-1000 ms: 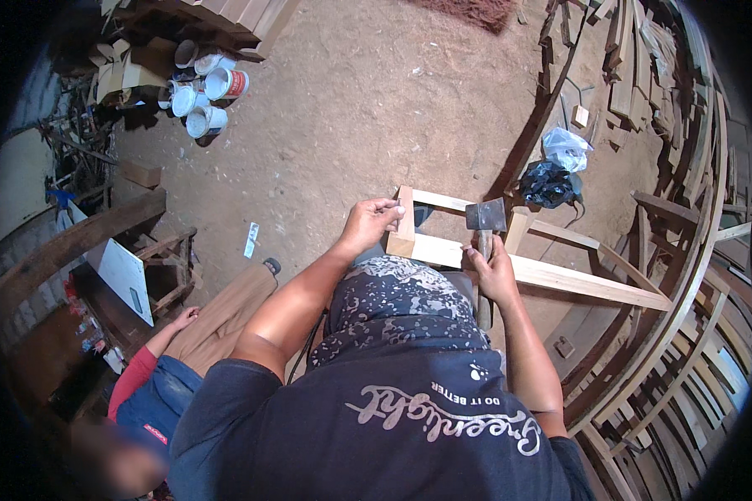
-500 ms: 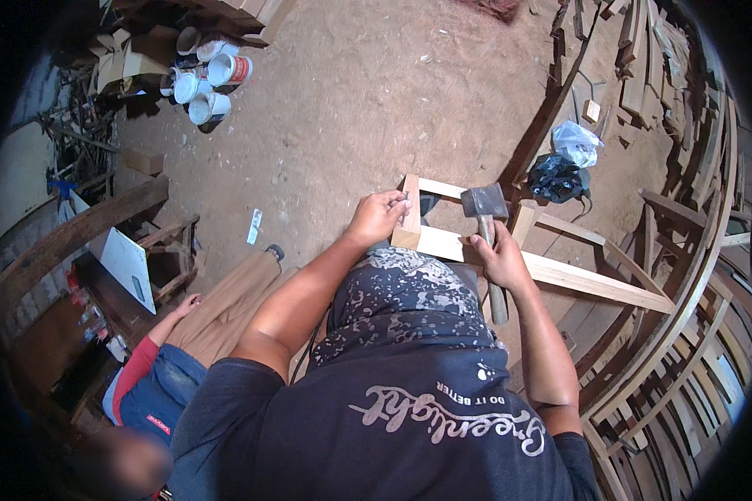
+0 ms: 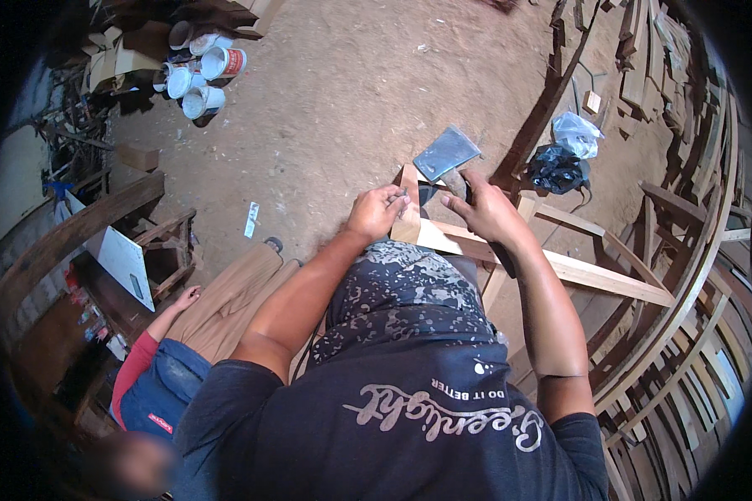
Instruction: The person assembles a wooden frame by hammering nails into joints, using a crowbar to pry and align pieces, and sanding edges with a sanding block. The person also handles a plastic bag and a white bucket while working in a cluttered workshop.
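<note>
My right hand (image 3: 493, 209) grips the handle of a hatchet and holds it above the wooden frame. The broad grey hatchet head (image 3: 448, 154) is lifted with its flat side turned up, beyond the frame's left end. My left hand (image 3: 378, 212) is closed at the fingertips against the short end piece (image 3: 407, 224) of the pale wooden frame. A small dark nail seems to be pinched there, mostly hidden by the fingers. The frame's long pale rail (image 3: 572, 271) runs right from in front of my lap; my right forearm covers part of it.
At the left, another person (image 3: 171, 367) sits close by, legs stretched toward the floor's middle. Several white buckets (image 3: 202, 102) stand far left. Plastic bags (image 3: 564, 163) lie right of the frame. Timber (image 3: 643, 75) and curved slatted wood (image 3: 693, 334) line the right side.
My right hand has raised the hatchet up and to the left, and its head now shows its broad flat side. The left hand stays at the frame's end piece.
</note>
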Available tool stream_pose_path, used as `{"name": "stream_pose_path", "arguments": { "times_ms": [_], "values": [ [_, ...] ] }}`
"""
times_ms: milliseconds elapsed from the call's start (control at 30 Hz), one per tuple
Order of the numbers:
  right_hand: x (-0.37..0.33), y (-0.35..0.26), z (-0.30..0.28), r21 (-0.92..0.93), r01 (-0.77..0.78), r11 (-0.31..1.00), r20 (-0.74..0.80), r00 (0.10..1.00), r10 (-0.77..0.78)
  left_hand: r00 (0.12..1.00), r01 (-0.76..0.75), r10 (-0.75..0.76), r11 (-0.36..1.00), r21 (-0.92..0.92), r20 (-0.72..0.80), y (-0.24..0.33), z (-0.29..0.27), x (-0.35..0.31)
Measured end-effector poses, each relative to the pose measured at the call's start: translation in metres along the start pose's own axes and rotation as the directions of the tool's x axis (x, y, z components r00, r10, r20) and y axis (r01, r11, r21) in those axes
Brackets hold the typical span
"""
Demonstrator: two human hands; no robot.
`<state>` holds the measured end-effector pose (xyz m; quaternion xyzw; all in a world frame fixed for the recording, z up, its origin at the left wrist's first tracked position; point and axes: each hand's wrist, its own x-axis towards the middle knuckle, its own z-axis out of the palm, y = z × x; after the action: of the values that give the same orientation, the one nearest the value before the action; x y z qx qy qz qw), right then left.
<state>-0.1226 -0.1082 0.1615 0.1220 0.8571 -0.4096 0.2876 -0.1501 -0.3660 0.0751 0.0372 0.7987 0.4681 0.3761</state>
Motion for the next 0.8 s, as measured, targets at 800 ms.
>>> {"name": "stream_pose_path", "arguments": {
  "times_ms": [800],
  "values": [
    [-0.149,0.039,0.028,0.5,-0.099,0.86,-0.407,0.85,0.335,0.526,-0.778,0.613,0.626,0.043,0.59,0.13,0.066,-0.002]
  ]
}}
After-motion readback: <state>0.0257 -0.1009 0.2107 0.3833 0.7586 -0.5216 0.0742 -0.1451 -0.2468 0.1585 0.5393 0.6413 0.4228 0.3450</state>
